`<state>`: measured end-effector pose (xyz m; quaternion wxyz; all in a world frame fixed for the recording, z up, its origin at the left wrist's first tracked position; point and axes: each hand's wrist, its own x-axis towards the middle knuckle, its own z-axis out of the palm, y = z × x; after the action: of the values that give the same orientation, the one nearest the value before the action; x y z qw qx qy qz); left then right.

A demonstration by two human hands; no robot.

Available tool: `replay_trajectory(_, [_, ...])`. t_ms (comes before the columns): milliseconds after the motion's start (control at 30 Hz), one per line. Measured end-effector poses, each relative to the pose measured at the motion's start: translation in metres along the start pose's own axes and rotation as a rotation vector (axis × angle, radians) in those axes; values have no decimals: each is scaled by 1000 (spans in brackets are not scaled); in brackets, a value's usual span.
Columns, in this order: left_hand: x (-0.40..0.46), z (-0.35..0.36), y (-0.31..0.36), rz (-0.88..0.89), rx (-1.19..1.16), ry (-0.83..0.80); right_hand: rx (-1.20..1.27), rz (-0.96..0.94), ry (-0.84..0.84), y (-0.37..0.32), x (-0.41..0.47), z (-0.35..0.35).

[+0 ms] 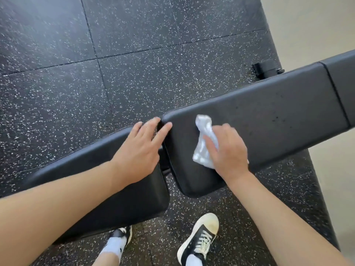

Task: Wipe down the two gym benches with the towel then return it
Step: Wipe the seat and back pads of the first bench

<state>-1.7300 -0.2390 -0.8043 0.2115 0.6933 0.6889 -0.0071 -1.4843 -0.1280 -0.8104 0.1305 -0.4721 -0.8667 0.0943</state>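
Note:
A black padded gym bench runs across the view in two parts: a long back pad (269, 112) on the right and a seat pad (123, 194) on the left, with a gap between them. My right hand (228, 150) presses a crumpled white towel (203, 143) flat onto the near end of the long pad, fingers curled over the cloth. Beside it, my left hand (142, 148) rests with straight fingers across the gap, palm on the seat pad and fingertips touching the long pad's corner.
The floor (115, 54) is black speckled rubber tile. A black frame foot (267, 70) sticks out behind the bench. A pale wall (317, 25) stands at the right. My two feet in black-and-white sneakers (199, 240) stand just in front of the bench.

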Motion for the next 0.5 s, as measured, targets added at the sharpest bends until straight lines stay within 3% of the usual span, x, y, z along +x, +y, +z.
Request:
replay_trajectory(200, [82, -15, 56, -231, -346, 76, 69, 136, 70, -16, 63, 14])
replay_trajectory(333, [111, 1, 93, -572, -217, 259, 111, 71, 111, 5, 1, 4])
replay_trajectory(500, [116, 16, 95, -593, -132, 331, 110, 29, 186, 76, -90, -11])
